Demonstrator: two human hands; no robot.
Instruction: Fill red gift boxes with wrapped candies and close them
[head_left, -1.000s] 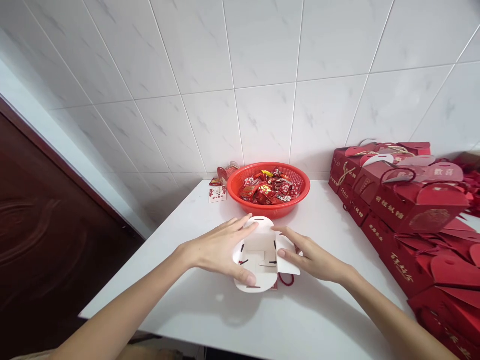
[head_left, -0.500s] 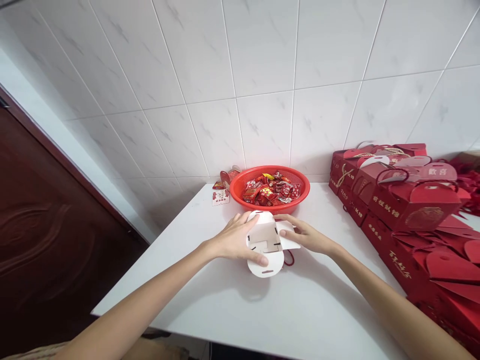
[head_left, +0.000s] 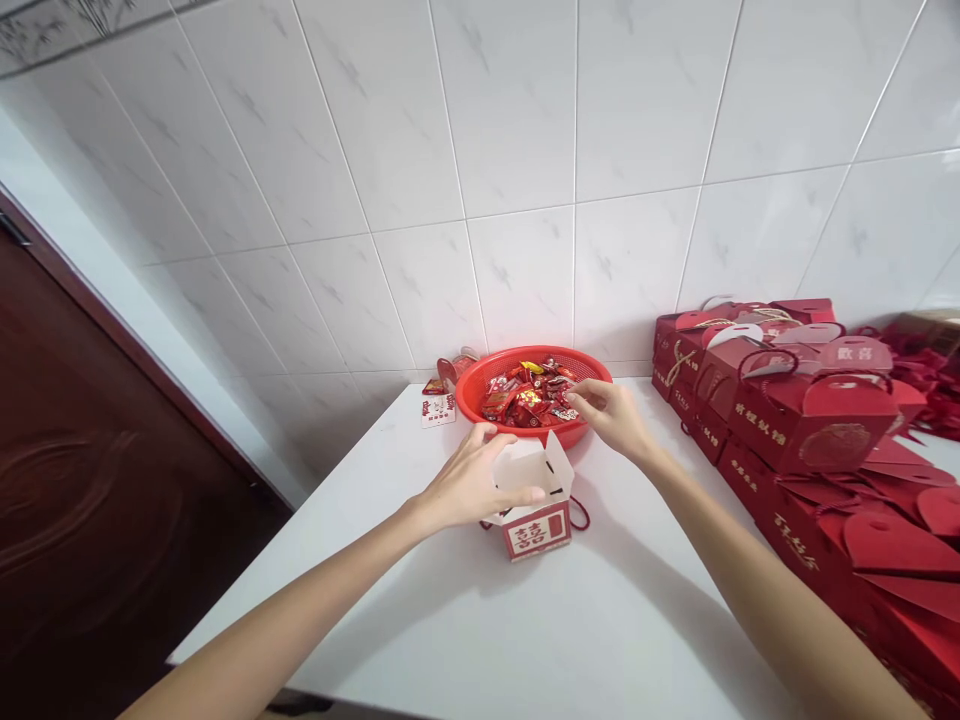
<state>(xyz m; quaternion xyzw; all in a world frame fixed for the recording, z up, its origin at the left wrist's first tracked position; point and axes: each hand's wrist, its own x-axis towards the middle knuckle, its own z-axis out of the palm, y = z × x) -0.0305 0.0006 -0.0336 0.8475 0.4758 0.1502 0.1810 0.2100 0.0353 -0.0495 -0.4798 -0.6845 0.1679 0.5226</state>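
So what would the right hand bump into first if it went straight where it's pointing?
Probably the sweets in the red basket. The right hand points at them; depth is unclear, so it may be touching one.

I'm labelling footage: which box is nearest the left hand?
The open-topped box at the left hand, its white inside showing; the stacked red boxes stand farther right.

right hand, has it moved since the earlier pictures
Yes: judged against the red perforated basket, the right hand has moved forward, from beside the small double-happiness box to over the basket's right edge.
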